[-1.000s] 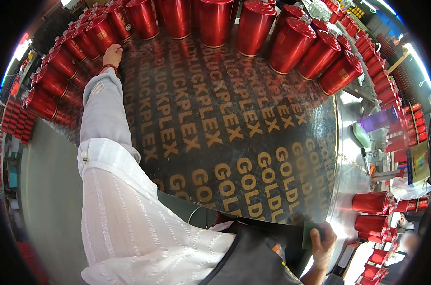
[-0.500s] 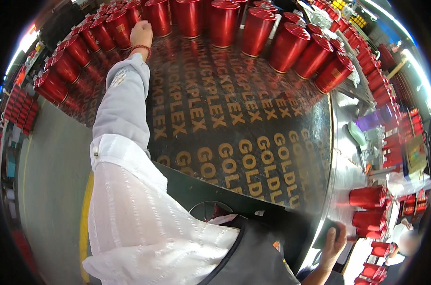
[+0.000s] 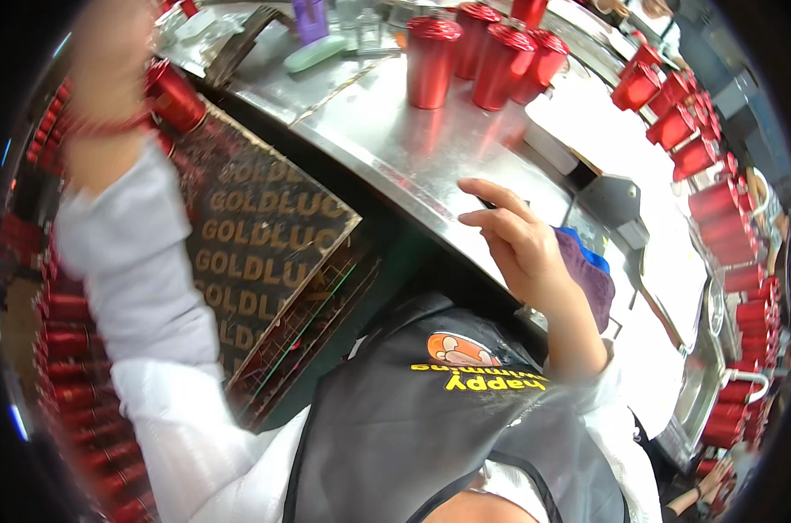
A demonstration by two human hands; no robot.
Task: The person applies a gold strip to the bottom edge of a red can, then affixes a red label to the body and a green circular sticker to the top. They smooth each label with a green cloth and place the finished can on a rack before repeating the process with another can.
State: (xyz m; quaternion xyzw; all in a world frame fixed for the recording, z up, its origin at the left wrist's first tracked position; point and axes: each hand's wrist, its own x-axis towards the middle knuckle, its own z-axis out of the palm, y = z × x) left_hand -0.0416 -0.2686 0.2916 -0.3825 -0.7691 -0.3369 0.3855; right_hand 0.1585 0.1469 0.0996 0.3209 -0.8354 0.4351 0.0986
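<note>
My left hand [image 3: 108,65] is raised at the upper left, its fingers smeared by motion. Close to it stands a red lidded canister [image 3: 176,98] on the corner of a dark printed board [image 3: 260,209]. My right hand [image 3: 526,248] hangs over the edge of a metal table [image 3: 352,131], fingers apart, with nothing visibly held. A purple and blue cloth [image 3: 584,283] lies just beside its wrist. Farther back on the metal table, several shiny red canisters stand upright, one red canister [image 3: 432,65] at the left of that group.
A pale green oval thing [image 3: 315,54] and a purple container [image 3: 309,19] sit at the back of the metal table. A dark grey device [image 3: 615,207] stands right of my right hand. Rows of red canisters line the left and right. Another person's hand [image 3: 716,478] shows at lower right.
My view has swung right, from the board with its row of canisters to the metal table. My left hand has left the canister row; my right hand has come up over the table edge.
</note>
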